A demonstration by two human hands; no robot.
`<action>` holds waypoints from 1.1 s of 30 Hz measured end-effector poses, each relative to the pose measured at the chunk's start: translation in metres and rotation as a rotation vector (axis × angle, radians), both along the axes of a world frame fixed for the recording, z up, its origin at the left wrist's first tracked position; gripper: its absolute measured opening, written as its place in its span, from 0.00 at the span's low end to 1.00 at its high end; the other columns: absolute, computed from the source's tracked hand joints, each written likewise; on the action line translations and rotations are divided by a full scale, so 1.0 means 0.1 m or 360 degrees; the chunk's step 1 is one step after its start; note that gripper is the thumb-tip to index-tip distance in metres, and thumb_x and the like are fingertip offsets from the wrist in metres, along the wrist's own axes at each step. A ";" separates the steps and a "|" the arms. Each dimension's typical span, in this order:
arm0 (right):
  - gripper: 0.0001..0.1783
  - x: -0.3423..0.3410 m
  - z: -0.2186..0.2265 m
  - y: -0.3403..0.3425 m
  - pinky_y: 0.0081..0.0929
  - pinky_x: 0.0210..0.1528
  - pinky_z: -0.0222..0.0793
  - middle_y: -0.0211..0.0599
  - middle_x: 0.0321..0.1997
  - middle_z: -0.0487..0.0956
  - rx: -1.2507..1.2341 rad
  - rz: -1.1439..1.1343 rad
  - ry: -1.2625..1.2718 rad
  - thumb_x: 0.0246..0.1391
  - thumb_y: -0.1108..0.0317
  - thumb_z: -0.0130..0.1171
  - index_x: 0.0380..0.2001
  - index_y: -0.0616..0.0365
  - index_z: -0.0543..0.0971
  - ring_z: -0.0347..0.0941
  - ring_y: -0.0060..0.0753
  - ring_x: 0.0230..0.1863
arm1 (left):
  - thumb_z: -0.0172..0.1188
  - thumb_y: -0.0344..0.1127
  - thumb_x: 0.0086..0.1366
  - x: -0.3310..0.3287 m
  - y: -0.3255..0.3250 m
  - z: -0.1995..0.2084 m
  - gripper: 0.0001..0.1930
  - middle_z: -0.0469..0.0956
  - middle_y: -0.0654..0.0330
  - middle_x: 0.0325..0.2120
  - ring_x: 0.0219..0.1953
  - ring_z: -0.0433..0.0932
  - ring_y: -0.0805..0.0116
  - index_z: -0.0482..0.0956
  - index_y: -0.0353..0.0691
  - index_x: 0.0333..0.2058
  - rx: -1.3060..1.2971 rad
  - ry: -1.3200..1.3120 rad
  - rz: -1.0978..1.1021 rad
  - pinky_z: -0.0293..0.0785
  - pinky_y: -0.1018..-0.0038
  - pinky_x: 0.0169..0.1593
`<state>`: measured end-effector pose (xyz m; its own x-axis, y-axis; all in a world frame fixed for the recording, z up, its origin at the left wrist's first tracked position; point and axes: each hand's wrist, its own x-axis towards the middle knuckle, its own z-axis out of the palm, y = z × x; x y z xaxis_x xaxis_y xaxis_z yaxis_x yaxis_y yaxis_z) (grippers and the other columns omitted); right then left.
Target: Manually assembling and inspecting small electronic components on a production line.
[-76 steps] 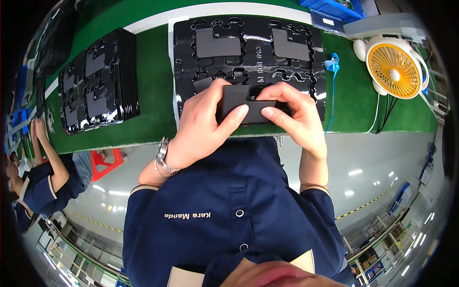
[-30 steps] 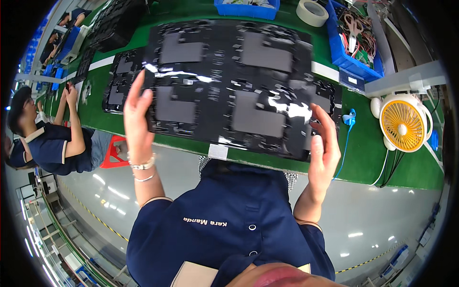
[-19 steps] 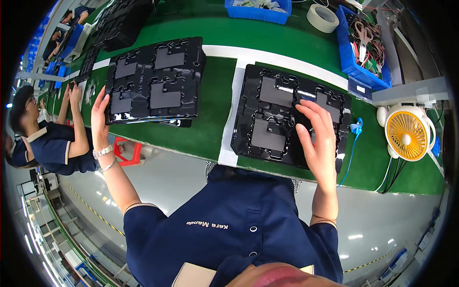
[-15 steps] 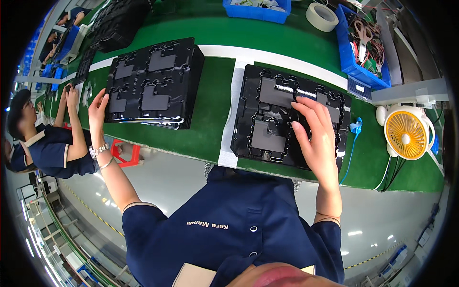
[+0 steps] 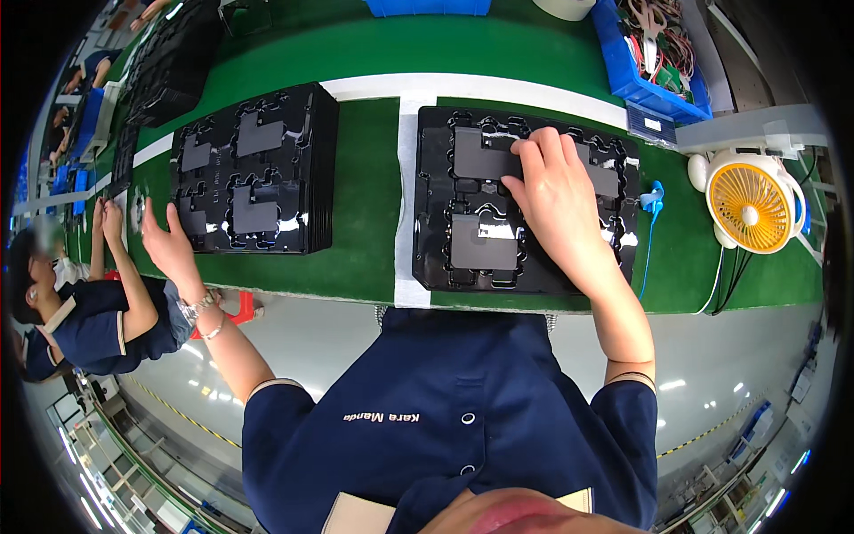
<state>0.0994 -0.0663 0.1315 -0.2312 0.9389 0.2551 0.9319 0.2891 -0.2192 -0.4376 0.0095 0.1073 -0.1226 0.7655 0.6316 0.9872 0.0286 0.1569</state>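
In front of me on the right lies a black plastic tray (image 5: 436,196) with dark grey flat pieces in its moulded pockets. My right hand (image 5: 560,200) is over its middle, thumb and fingers bent towards each other at the right edge of the upper-left grey piece (image 5: 480,158). What is between the fingertips is hidden. A stack of similar black trays (image 5: 322,178) stands to the left, its top tray also carrying grey L-shaped pieces (image 5: 256,214). My left hand (image 5: 169,245) is beside the stack's left edge, fingers spread and holding nothing.
White tape strips (image 5: 414,205) cross the green table (image 5: 369,178). More black trays (image 5: 178,67) are piled at the far left, near a co-worker (image 5: 98,311). Blue bins (image 5: 614,67) stand at the back. On the right are a yellow-and-white fan (image 5: 752,209) and a blue cord (image 5: 652,200).
My left hand has drawn away from the stack's edge, its fingers spreading. Over the right tray, my right hand has shifted left towards the upper-left piece and its fingers have curled. The view has shifted.
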 end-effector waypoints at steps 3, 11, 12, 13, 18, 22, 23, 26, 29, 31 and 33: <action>0.20 0.00 0.00 0.03 0.38 0.45 0.72 0.44 0.42 0.71 -0.0037 0.0006 0.0020 0.44 0.70 0.70 0.39 0.65 0.75 0.69 0.46 0.45 | 0.58 0.31 0.70 1.25 -0.29 0.37 0.15 0.82 0.54 0.48 0.48 0.81 0.64 0.78 0.35 0.53 0.0110 -0.0619 -0.0420 0.75 0.70 0.52; 0.10 0.06 0.28 0.03 0.41 0.40 0.70 0.38 0.31 0.77 -0.0158 0.0125 0.0373 0.50 0.73 0.65 0.36 0.58 0.75 0.73 0.46 0.38 | 0.63 0.28 0.61 3.14 -0.64 0.36 0.28 0.78 0.53 0.53 0.48 0.81 0.63 0.70 0.38 0.61 -0.0728 -0.1373 -0.1495 0.78 0.73 0.45; 0.10 0.08 0.32 -0.01 0.42 0.39 0.70 0.39 0.31 0.77 -0.0134 0.0095 0.0451 0.51 0.73 0.64 0.35 0.58 0.75 0.73 0.46 0.38 | 0.66 0.31 0.61 3.24 -0.62 0.33 0.30 0.78 0.53 0.52 0.47 0.81 0.62 0.69 0.40 0.62 -0.0657 -0.1469 -0.1530 0.79 0.72 0.42; 0.09 0.08 0.36 -0.08 0.41 0.36 0.68 0.41 0.29 0.77 -0.0153 0.0112 0.0626 0.53 0.72 0.63 0.36 0.60 0.75 0.73 0.47 0.35 | 0.67 0.32 0.62 3.29 -0.64 0.29 0.29 0.79 0.52 0.51 0.45 0.82 0.64 0.69 0.39 0.61 -0.0825 -0.1616 -0.1576 0.79 0.72 0.42; 0.09 0.00 0.44 -0.36 0.27 0.42 0.70 0.39 0.32 0.78 -0.0778 0.0012 0.1207 0.58 0.71 0.61 0.37 0.65 0.75 0.75 0.34 0.35 | 0.61 0.32 0.69 3.37 -0.72 0.32 0.13 0.79 0.60 0.35 0.34 0.83 0.72 0.71 0.32 0.47 -0.1567 -0.2186 -0.1589 0.82 0.78 0.36; 0.07 -0.10 0.30 -0.42 0.37 0.38 0.69 0.40 0.31 0.77 -0.0436 0.0086 0.1232 0.59 0.71 0.60 0.38 0.62 0.76 0.74 0.42 0.35 | 0.59 0.31 0.69 3.40 -0.78 0.29 0.12 0.80 0.57 0.36 0.34 0.84 0.72 0.68 0.31 0.44 -0.1480 -0.2142 -0.1543 0.84 0.76 0.35; 0.07 -0.12 0.28 -0.42 0.37 0.38 0.70 0.39 0.31 0.77 -0.0414 0.0094 0.1258 0.60 0.71 0.59 0.38 0.61 0.76 0.74 0.42 0.35 | 0.59 0.31 0.69 3.39 -0.78 0.31 0.12 0.80 0.57 0.36 0.33 0.84 0.72 0.67 0.31 0.44 -0.1511 -0.2122 -0.1535 0.85 0.76 0.35; 0.06 -0.13 0.28 -0.41 0.38 0.39 0.70 0.39 0.32 0.77 -0.0471 0.0132 0.1175 0.59 0.72 0.59 0.39 0.61 0.76 0.74 0.43 0.35 | 0.58 0.30 0.68 3.39 -0.81 0.32 0.12 0.80 0.56 0.34 0.33 0.84 0.71 0.66 0.31 0.44 -0.1541 -0.2064 -0.1488 0.84 0.75 0.34; 0.05 -0.14 0.26 -0.40 0.39 0.38 0.69 0.40 0.31 0.76 -0.0437 0.0145 0.1163 0.58 0.74 0.58 0.36 0.62 0.75 0.73 0.45 0.35 | 0.59 0.31 0.66 3.39 -0.82 0.30 0.13 0.80 0.55 0.30 0.31 0.84 0.66 0.66 0.32 0.43 -0.1516 -0.1894 -0.1453 0.80 0.72 0.31; 0.04 -0.13 0.26 -0.40 0.40 0.37 0.68 0.41 0.30 0.75 -0.0425 0.0143 0.1157 0.58 0.74 0.58 0.35 0.62 0.75 0.72 0.46 0.34 | 0.60 0.32 0.65 3.40 -0.82 0.26 0.14 0.79 0.53 0.27 0.29 0.83 0.61 0.66 0.33 0.42 -0.1457 -0.1704 -0.1463 0.77 0.68 0.30; 0.04 -0.12 0.25 -0.40 0.40 0.36 0.67 0.41 0.29 0.74 -0.0395 0.0144 0.1148 0.57 0.75 0.58 0.33 0.63 0.74 0.71 0.47 0.34 | 0.61 0.33 0.63 3.41 -0.82 0.18 0.15 0.77 0.52 0.23 0.26 0.81 0.53 0.66 0.35 0.42 -0.1356 -0.1470 -0.1491 0.73 0.64 0.29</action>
<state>0.0872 -0.1058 0.1567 -0.1662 0.9736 0.1563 0.5083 0.2204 -0.8325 -0.0966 -0.0729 0.1255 0.4978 0.8667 -0.0324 0.2787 -0.1245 0.9523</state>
